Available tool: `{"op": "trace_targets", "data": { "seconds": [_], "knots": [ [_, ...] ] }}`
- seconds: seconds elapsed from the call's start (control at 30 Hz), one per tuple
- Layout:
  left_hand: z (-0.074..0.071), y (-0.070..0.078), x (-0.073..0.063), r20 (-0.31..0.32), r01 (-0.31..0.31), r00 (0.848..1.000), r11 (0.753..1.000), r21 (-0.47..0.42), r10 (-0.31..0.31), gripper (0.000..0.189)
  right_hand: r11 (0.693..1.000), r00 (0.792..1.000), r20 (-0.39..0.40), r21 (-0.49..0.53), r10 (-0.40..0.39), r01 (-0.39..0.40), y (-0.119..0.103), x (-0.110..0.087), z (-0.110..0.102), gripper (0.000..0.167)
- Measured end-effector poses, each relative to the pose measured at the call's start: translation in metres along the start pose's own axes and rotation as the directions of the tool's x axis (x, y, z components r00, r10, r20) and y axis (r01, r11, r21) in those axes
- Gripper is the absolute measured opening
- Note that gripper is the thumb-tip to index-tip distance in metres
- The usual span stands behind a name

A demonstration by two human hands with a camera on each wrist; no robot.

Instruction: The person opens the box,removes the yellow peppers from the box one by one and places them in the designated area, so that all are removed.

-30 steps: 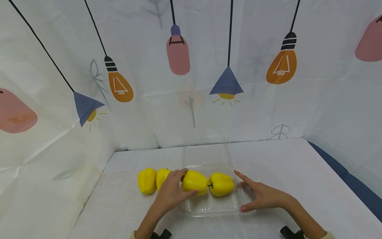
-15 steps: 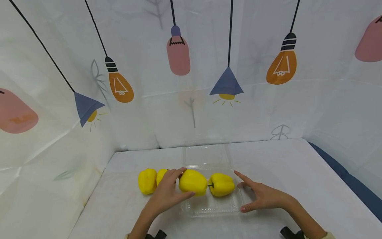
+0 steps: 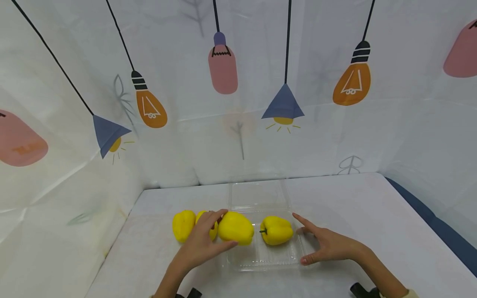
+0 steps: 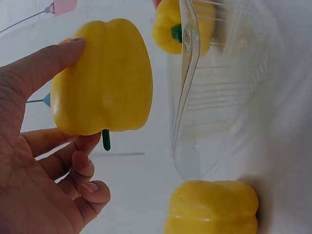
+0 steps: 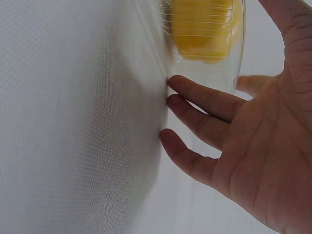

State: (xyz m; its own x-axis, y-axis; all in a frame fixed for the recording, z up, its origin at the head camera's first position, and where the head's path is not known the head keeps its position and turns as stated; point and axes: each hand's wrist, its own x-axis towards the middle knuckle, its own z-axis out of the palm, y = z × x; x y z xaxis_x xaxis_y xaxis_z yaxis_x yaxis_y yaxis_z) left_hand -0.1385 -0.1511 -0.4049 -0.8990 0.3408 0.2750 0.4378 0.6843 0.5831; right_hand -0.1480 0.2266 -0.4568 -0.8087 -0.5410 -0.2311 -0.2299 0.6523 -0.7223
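My left hand (image 3: pixel 201 242) pinches a yellow bell pepper (image 3: pixel 236 229) between thumb and fingers, over the left side of a clear plastic container (image 3: pixel 261 258). In the left wrist view this held pepper (image 4: pixel 105 80) shows its green stem pointing down, beside the container wall (image 4: pixel 187 83). A second bell pepper (image 3: pixel 276 230) lies inside the container, on its right side. My right hand (image 3: pixel 329 245) is at the container's right side with fingers spread. In the right wrist view, several fingertips (image 5: pixel 173 139) rest at the table surface next to the container.
Two more yellow bell peppers stand left of the container; the outer pepper (image 3: pixel 183 226) shows fully, the other is partly behind my left hand. The container's open lid (image 3: pixel 257 193) lies toward the back of the white table (image 3: pixel 343 198). A printed curtain (image 3: pixel 179 157) hangs behind.
My left hand has moved left with its bell pepper, widening the gap to the pepper in the container. My right hand and the container have stayed in place.
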Motion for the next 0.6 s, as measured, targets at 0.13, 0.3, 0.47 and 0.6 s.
{"op": "trace_targets", "data": {
  "seconds": [0.13, 0.3, 0.47, 0.6],
  "knots": [
    [-0.003, -0.004, -0.003, -0.018, -0.018, 1.0, 1.0, -0.009, 0.018, 0.076, 1.0, 1.0, 0.001, -0.002, -0.005, 0.005, 0.0, 0.0, 0.0, 0.11],
    [-0.007, -0.009, -0.007, -0.029, -0.036, 0.999, 0.999, -0.003, 0.036, 0.075, 1.0, 1.0, 0.001, -0.003, -0.007, 0.007, -0.001, 0.0, -0.001, 0.11],
    [-0.011, -0.014, -0.01, -0.027, -0.036, 0.999, 0.999, -0.006, 0.036, 0.077, 1.0, 1.0, 0.0, 0.0, -0.006, 0.006, -0.001, 0.0, -0.001, 0.11],
    [-0.016, -0.019, -0.012, -0.018, -0.043, 0.999, 0.999, -0.026, 0.042, 0.079, 1.0, 1.0, 0.0, -0.001, -0.006, 0.006, -0.001, 0.0, -0.001, 0.111]
  ]
}}
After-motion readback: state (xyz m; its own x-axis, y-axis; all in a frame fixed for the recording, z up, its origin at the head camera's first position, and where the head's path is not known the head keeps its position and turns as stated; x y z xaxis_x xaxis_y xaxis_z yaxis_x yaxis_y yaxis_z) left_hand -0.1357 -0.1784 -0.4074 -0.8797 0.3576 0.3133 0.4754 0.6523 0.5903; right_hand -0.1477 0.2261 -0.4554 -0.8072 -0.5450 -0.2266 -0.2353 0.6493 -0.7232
